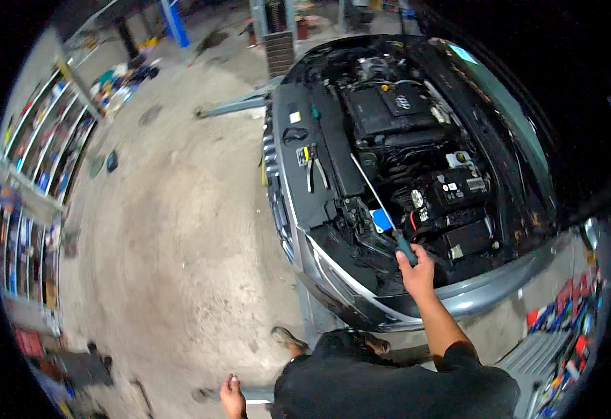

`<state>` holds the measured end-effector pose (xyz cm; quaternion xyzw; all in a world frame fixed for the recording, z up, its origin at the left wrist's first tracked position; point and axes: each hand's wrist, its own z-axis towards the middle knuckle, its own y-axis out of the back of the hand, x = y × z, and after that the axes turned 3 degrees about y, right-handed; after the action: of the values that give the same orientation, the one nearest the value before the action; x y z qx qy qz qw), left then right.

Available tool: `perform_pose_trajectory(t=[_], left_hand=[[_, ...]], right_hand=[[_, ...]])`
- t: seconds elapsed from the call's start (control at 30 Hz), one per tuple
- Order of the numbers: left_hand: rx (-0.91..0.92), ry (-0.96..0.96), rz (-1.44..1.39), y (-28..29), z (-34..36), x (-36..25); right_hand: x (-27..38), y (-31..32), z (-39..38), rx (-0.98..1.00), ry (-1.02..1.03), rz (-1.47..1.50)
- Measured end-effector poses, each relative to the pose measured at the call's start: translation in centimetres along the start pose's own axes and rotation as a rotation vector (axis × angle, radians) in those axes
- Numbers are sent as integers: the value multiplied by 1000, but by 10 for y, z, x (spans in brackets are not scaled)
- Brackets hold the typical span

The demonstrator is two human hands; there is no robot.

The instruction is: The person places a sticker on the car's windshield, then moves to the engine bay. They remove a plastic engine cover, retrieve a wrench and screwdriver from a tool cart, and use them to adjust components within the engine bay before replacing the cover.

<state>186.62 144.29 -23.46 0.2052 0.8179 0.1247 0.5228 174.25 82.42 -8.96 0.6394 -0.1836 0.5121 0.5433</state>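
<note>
My right hand (418, 270) is closed around the teal handle of a long screwdriver (373, 187) over the engine bay. The thin shaft slants away toward the far left, its tip near the dark front panel (337, 150). A blue cap or lid (381, 221) lies beside the shaft. My left hand (233, 398) hangs low over the floor at the lower edge, holding nothing that I can see, its fingers loosely apart. Pliers (313, 166) with dark handles rest on the front panel, away from both hands.
The grey car (469, 299) has its black engine cover (389, 110) and battery (462, 187) exposed. A lift arm (235, 105) reaches under its front. Crowded shelves (43, 150) stand along the left. At the lower right is a tool cart (539, 356) with many tools.
</note>
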Motion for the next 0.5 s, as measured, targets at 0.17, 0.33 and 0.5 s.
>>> perform_pose_trajectory(t=[0.17, 0.33, 0.5], left_hand=[[71, -188, 209, 31, 167, -163], [233, -410, 481, -6, 286, -296], [510, -524, 571, -80, 401, -364]], right_hand=[[29, -64, -9, -252, -88, 63], [71, -121, 27, -387, -212, 211], [82, -186, 86, -615, -106, -90]])
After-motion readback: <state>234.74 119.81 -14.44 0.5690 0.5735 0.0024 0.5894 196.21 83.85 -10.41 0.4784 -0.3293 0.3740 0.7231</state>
